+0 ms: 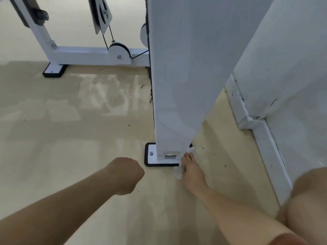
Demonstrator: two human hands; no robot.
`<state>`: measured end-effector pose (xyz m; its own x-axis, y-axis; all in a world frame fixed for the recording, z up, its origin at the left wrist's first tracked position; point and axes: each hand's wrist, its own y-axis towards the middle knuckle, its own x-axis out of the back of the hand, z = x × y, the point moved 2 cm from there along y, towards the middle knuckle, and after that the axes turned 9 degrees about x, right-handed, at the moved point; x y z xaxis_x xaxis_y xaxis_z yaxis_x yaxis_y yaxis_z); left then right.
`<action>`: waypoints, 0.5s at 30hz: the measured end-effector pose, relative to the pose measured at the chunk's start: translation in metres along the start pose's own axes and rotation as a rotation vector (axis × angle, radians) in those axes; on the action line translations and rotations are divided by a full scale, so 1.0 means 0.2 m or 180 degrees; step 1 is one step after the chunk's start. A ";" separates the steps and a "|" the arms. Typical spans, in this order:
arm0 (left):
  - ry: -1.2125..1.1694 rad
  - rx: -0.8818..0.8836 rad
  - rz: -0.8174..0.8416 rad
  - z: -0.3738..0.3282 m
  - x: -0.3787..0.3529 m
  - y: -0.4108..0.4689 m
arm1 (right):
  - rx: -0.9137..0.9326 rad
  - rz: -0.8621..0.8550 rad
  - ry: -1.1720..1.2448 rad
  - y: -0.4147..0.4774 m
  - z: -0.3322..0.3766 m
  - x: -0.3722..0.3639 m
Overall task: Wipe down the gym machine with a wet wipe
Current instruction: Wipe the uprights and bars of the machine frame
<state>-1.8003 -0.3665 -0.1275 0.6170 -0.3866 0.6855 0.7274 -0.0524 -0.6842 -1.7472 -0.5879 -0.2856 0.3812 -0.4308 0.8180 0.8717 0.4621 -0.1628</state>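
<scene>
Low on the gym machine, at the foot of its broad white upright column, there is a small label with dark print on a pale ground. The print is too small and blurred to read. Beside it, a white base plate edged in black rubber sits flat on the floor, with one bolt showing on its left end.

The wet wipe is at the column's lower right corner, just above the base plate. The right hand holds it there, fingers closed over the bunched white sheet and pointing at the corner. One end of the wipe pokes out past the fingertips and the other trails below the palm. How the thumb lies I cannot tell.

The left hand hangs over the floor left of the base plate, well apart from the machine. Its fingers are curled into a fist, and nothing can be seen in it.

Farther back, the machine's low crossbar carries a pulley and ends in another black-edged foot. The beige floor is flecked with dark specks. To the right are a white wall and a scuffed skirting board, and a bare knee shows in the near corner.
</scene>
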 end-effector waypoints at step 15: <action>-0.5471 0.0305 -0.0870 -0.16 -0.41 0.25 | -0.1548 -0.0717 0.3220 -0.07 0.54 -0.04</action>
<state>-1.8241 -0.3668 -0.2253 0.0268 0.9615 0.2735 0.8307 0.1308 -0.5412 -1.7951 -0.5075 -0.2304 0.0823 -0.9939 0.0728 0.8945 0.0415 -0.4451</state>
